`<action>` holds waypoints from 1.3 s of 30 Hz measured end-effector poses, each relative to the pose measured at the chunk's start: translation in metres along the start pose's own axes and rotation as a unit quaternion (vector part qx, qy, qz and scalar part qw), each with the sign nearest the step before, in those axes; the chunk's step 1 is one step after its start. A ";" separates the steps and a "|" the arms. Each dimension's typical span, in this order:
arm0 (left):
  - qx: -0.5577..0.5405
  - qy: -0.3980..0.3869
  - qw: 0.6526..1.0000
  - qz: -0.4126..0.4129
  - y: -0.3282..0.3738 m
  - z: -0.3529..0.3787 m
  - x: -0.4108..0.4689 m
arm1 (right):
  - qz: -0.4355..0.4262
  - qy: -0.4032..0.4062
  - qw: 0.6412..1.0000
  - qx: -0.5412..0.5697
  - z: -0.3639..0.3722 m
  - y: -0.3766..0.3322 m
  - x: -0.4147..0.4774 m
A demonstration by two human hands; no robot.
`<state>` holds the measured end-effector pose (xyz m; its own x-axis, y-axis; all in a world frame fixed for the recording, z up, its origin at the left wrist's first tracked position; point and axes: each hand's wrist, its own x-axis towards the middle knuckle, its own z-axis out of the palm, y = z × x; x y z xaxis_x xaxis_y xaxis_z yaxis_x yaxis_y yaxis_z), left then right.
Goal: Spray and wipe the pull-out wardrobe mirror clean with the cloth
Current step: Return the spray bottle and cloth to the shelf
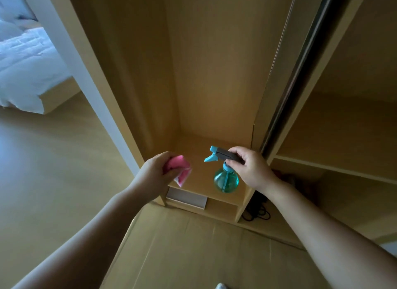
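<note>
- A person's left hand, arm stretched forward, holds a bunched pink cloth, the fingers curled round it and the thumb pressed on its near side; a loose corner hangs below the thumb
- The right hand, arm likewise extended, grips the grey head of a spray bottle, fingers wrapped over the top; the blue nozzle and trigger point away from the fingertips toward the cloth, and the green body hangs below the knuckles
- Cloth and bottle are apart, a gap between the two sets of fingers, both above the front edge of a wardrobe shelf
- Beyond the fingers the tall wardrobe compartment stands open; bare floor lies left of the left hand
- Just right of the right-hand fingers a dark glossy strip runs up the compartment's side, seen edge-on; whether it is the mirror cannot be told
- Dark cables under the right wrist are partly hidden; a bed is cut off at far left
</note>
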<state>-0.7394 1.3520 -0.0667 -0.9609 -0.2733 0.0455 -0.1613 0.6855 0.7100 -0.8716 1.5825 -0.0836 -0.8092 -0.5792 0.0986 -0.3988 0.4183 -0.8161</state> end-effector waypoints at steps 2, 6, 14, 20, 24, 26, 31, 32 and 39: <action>0.003 -0.007 1.000 0.010 -0.012 -0.007 0.014 | 0.006 0.005 1.000 -0.012 0.012 -0.003 0.007; 0.005 -0.036 0.999 0.034 -0.046 -0.014 0.045 | 0.032 0.031 0.999 -0.022 0.046 -0.003 0.017; 0.018 -0.117 0.987 0.109 -0.141 -0.010 0.104 | 0.105 0.107 0.988 -0.035 0.135 0.015 0.032; 0.008 -0.131 0.984 0.119 -0.221 0.042 0.120 | 0.128 0.142 0.980 -0.049 0.200 0.085 0.038; 0.008 -0.123 0.986 0.108 -0.285 0.102 0.114 | 0.108 0.142 0.983 -0.052 0.243 0.147 0.035; 0.012 -0.128 0.986 0.106 -0.316 0.134 0.108 | 0.110 0.144 0.982 -0.047 0.268 0.186 0.027; 0.030 -0.137 0.984 0.113 -0.395 0.224 0.098 | 0.149 0.147 0.978 -0.016 0.336 0.291 0.003; 0.031 -0.138 0.983 0.117 -0.411 0.243 0.095 | 0.156 0.145 0.977 -0.014 0.349 0.313 -0.001; 0.048 -0.140 0.981 0.127 -0.514 0.368 0.096 | 0.164 0.154 0.974 -0.029 0.432 0.464 -0.018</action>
<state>-0.8315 1.2213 -0.6857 -0.9948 0.1012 0.0074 0.0831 0.7710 0.6313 -0.8558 1.4849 -0.7097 -0.9847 -0.1737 0.0109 -0.1129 0.5899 -0.7995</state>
